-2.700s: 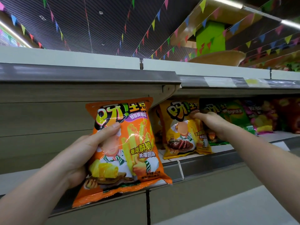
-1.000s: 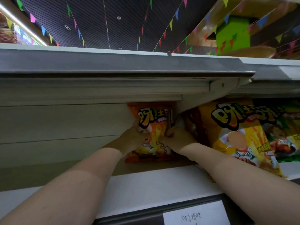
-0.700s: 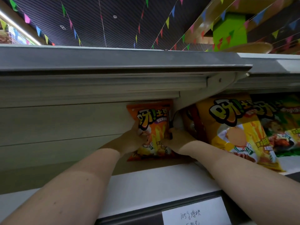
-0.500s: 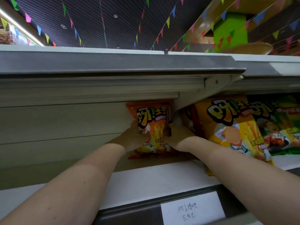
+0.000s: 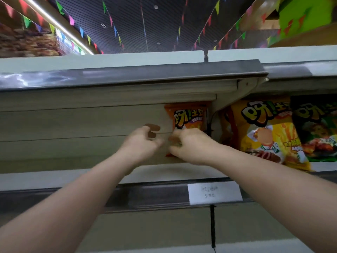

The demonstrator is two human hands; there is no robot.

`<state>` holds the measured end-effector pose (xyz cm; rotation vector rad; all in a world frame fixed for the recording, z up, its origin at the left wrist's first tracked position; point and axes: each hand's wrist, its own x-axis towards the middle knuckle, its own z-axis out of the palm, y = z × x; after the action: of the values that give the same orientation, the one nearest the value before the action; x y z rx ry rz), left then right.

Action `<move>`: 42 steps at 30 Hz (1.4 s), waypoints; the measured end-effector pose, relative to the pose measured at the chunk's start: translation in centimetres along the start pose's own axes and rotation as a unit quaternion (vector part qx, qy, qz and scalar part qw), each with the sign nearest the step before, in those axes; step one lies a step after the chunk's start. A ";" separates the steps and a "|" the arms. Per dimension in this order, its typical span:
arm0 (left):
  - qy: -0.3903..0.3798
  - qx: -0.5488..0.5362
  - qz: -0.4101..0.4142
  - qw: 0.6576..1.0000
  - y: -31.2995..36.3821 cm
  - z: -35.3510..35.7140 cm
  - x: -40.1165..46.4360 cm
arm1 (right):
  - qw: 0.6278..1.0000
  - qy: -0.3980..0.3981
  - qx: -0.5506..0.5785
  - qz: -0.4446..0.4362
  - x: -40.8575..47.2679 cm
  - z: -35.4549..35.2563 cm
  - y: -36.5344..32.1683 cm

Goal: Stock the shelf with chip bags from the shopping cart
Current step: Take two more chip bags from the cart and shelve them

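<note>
At the back of the white metal shelf (image 5: 164,175), the glossy orange chip bag (image 5: 189,117) stands upright. My left hand (image 5: 144,141) hangs loosely curled, empty. I cannot tell my right hand's (image 5: 191,143) grip.

Glossy printed plastic film covers the orange chip bag (image 5: 189,117) and the yellow bag (image 5: 264,132) to its right. The shelf (image 5: 164,174) looks like smooth matt painted metal; its price label (image 5: 215,192) is matt paper.

I counted three chip bags on the shelf: one orange foil chip bag (image 5: 188,116) standing at the back, one yellow foil chip bag (image 5: 264,132) to its right, and one dark green foil chip bag (image 5: 317,128) at the far right edge. I saw two bare hands and one white paper price label (image 5: 214,192).
</note>
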<state>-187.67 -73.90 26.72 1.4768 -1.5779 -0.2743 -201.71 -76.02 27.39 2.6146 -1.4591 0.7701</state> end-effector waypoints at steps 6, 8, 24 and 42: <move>0.116 0.038 -0.041 0.992 -2.3 -6.6 -5.2 | 0.990 0.004 0.076 -0.114 -1.1 0.3 -5.7; 0.149 0.043 -0.069 0.985 -3.4 -9.3 -7.1 | 0.983 -0.006 0.114 -0.146 -1.5 0.8 -7.8; 0.252 0.132 -0.209 0.936 -17.6 -31.9 -23.8 | 0.914 -0.066 0.111 -0.384 -2.6 9.8 -36.2; 0.394 0.068 -0.413 0.818 -36.4 -47.2 -38.0 | 0.801 -0.270 0.247 -0.474 -1.1 28.6 -63.3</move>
<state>-134.69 -30.33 9.53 1.9737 -0.2431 -0.0066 -139.54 -48.08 14.10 3.5199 0.2803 0.2733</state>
